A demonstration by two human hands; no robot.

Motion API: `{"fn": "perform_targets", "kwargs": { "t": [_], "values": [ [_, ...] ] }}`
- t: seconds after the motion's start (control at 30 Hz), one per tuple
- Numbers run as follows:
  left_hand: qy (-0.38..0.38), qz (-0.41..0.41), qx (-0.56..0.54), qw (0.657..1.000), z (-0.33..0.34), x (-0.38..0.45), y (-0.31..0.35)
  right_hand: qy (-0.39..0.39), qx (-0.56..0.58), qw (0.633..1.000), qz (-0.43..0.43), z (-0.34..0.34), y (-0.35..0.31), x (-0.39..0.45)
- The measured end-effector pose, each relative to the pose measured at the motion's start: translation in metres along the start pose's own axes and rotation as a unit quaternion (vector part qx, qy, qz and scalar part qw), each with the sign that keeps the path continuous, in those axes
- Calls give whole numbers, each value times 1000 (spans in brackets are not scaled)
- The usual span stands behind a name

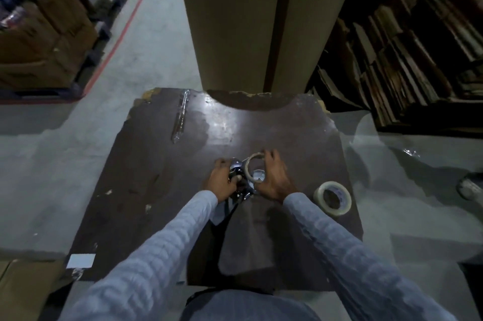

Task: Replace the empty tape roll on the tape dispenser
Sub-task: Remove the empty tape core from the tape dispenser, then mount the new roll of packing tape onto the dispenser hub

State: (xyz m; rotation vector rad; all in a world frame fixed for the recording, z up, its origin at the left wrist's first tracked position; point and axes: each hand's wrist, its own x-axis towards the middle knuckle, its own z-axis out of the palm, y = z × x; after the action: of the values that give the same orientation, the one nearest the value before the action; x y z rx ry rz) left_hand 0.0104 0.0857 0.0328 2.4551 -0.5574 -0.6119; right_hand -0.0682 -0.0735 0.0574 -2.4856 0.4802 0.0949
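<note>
Left hand (222,180) fingers clamp the dispenser (239,173), right hand (273,177) fingers grip the empty core (253,167) just off it, and the new roll (333,198) lies flat on the desk right of the right fingers, so that hand's closer.

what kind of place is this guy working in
Most likely a warehouse or packing area. Stacked cardboard boxes stand beside a red floor line, flattened cartons are piled on the right, and a large roll of brown paper stands behind the worn table.
</note>
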Motion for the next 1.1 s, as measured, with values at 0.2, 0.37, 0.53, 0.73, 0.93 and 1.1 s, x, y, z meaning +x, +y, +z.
{"fn": "perform_targets", "kwargs": {
  "t": [0.2,0.37,0.53,0.73,0.93,1.1],
  "values": [
    [140,-2,-155,978,-41,-38,-33,-7,3,993,-116,28,-48,2],
    [212,-77,-245,943,-61,-67,-76,-49,6,977,-208,57,-109,6],
    [272,-145,-336,890,-75,-99,-129,-80,56,967,-237,94,-156,7],
    [324,-212,-385,838,-74,-128,-187,-147,48,958,-243,159,-198,9],
    [322,-270,-375,826,-75,-124,-240,-209,28,954,-214,218,-236,15],
    [319,-285,-392,814,-72,-111,-272,-213,14,956,-202,247,-246,27]
  ]
}}
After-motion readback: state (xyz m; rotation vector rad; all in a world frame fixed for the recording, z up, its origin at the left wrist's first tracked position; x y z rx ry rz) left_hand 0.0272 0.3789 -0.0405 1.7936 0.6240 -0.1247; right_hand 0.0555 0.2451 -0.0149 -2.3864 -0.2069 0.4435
